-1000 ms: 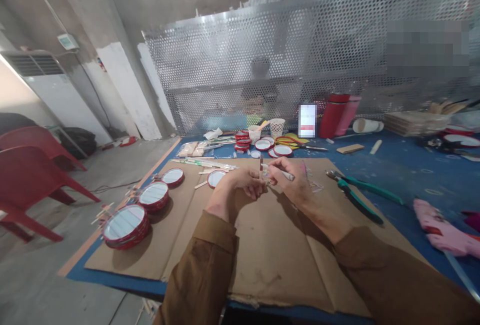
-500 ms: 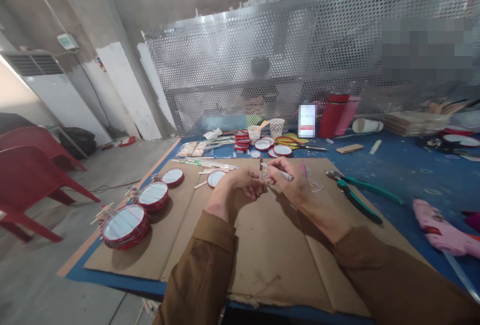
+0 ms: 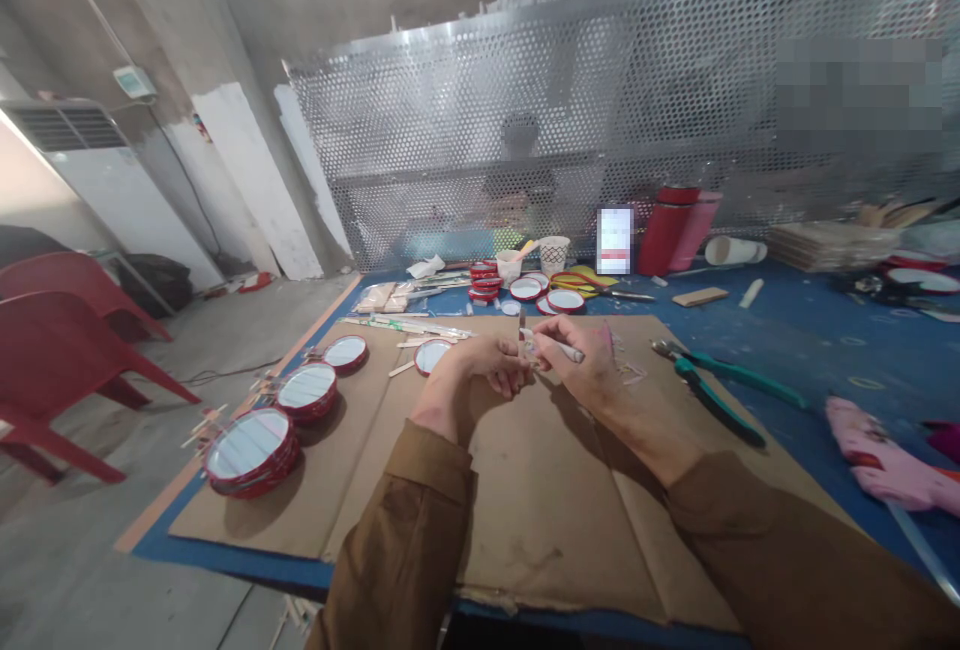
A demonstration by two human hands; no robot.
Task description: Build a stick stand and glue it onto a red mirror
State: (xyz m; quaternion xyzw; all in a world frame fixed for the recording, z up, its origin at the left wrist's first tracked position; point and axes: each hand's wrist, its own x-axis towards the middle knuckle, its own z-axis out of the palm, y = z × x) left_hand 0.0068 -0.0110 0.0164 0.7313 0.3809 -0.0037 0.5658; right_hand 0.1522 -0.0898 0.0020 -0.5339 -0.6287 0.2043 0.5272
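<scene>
Over the cardboard sheet [image 3: 547, 510], my two hands are close together. My right hand [image 3: 574, 355] is closed in a pencil grip on a white pen-like stick [image 3: 566, 350], its tip pointing to the left. My left hand [image 3: 495, 365] has its fingers curled and pinched around a small piece with a dark upright part [image 3: 522, 322]; my fingers hide most of it. Just left of that hand a round white-topped red lid [image 3: 432, 357] lies on the cardboard. Small pink and white bits [image 3: 626, 362] are scattered to the right of my right hand.
Red drum-like tins [image 3: 251, 455] with small sticks stand along the left. Green-handled pliers [image 3: 720, 395] and a pink glue gun [image 3: 870, 450] lie at right. Behind are paper cups [image 3: 555, 255], lids, a phone [image 3: 615, 242], a red bottle [image 3: 667, 230] and a perforated metal panel [image 3: 450, 130].
Both hands stay in nearly the same place. The white stick in my right hand has shifted only very slightly; nothing has been picked up or let go.
</scene>
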